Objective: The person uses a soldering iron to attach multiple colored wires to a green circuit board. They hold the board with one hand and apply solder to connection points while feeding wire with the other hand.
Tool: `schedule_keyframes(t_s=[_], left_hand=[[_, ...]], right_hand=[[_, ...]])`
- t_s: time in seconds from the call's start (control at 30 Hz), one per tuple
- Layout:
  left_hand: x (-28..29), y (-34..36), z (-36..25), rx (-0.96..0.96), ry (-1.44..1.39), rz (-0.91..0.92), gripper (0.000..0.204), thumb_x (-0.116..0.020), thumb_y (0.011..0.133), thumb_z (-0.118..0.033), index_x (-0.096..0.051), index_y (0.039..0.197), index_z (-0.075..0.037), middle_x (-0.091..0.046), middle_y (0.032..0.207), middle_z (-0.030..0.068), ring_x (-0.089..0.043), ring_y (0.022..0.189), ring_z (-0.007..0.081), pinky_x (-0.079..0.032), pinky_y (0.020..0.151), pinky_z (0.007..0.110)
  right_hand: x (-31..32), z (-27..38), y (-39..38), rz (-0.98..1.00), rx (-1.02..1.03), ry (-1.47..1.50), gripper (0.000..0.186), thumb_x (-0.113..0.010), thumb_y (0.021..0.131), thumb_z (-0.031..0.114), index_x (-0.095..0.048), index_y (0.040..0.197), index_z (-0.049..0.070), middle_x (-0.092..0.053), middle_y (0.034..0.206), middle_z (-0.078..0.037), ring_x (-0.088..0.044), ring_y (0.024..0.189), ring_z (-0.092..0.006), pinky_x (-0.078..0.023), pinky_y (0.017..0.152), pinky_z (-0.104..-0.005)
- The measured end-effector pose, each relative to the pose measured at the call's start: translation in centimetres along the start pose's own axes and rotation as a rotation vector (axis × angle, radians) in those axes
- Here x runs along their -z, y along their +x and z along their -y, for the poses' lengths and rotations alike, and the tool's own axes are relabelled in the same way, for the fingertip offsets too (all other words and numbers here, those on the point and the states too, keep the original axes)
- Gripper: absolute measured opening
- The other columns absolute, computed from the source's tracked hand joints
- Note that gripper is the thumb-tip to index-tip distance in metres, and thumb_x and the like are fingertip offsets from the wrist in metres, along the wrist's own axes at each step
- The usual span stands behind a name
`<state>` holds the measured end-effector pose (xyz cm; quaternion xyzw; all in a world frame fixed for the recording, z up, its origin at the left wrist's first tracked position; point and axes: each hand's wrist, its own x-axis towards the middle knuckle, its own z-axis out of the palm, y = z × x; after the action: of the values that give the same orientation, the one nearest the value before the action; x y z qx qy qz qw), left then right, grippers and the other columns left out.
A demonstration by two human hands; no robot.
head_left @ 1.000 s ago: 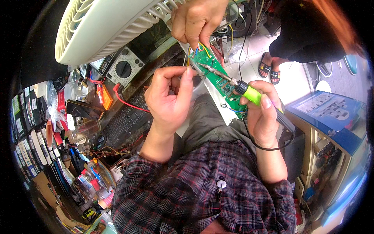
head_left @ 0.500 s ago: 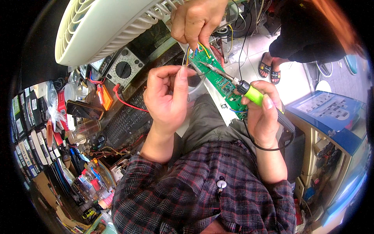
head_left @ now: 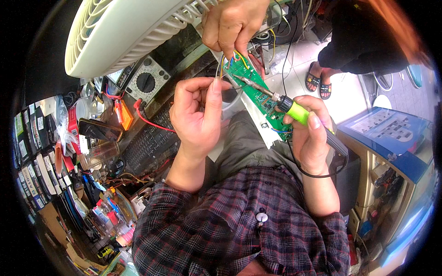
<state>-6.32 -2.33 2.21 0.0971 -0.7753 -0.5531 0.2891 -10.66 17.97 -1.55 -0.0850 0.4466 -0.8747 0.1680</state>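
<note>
My right hand point(head_left: 311, 135) is closed round the lime-green and black handle of a soldering iron point(head_left: 297, 112). Its metal tip reaches up and left over the upper part of a long green circuit board point(head_left: 263, 99), close to the surface; I cannot tell whether it touches. A thin wire is pinched between thumb and finger of my left hand point(head_left: 198, 108), just left of the board. Coloured wires point(head_left: 239, 57) come off the board's upper end, where another person's hand point(head_left: 234, 25) grips it. A white strip point(head_left: 262, 128) lies beneath the board, above my lap.
A white fan point(head_left: 129, 37) overhangs the upper left. Below it are a multimeter point(head_left: 147, 83) with a red lead, a dark keyboard point(head_left: 149, 138) and a phone point(head_left: 100, 130). Boxes and bottles crowd the left. At right stands a blue-topped cabinet point(head_left: 391, 133); someone's sandalled feet point(head_left: 318, 83) are beyond.
The soldering iron has shifted slightly up and left across the board. My left hand and the other person's hand look unmoved.
</note>
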Motion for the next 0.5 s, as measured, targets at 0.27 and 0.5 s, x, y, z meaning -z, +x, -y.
schedule_keyframes(t_s=[0.27,0.5], left_hand=[[-0.3,0.0,-0.2,0.015,-0.019,-0.012,0.011,-0.061,0.098,-0.003,-0.054,0.105,0.002,-0.071,0.091,0.0079,-0.055,0.068,0.0025,-0.044,0.059,0.018],[-0.6,0.0,-0.1,-0.071,-0.052,-0.034,0.008,-0.058,0.1,-0.004,-0.054,0.106,0.0,-0.07,0.103,0.0165,-0.057,0.075,0.0059,-0.044,0.066,0.018]], right_hand=[[0.3,-0.2,-0.2,-0.014,0.018,0.006,0.046,-0.058,0.096,0.035,-0.057,0.12,-0.004,-0.064,0.101,-0.015,-0.063,0.086,-0.0211,-0.048,0.083,-0.033],[2.6,0.9,-0.9,-0.113,0.138,0.038,0.049,-0.058,0.094,0.037,-0.053,0.121,-0.004,-0.063,0.106,-0.019,-0.062,0.085,-0.0226,-0.049,0.08,-0.0328]])
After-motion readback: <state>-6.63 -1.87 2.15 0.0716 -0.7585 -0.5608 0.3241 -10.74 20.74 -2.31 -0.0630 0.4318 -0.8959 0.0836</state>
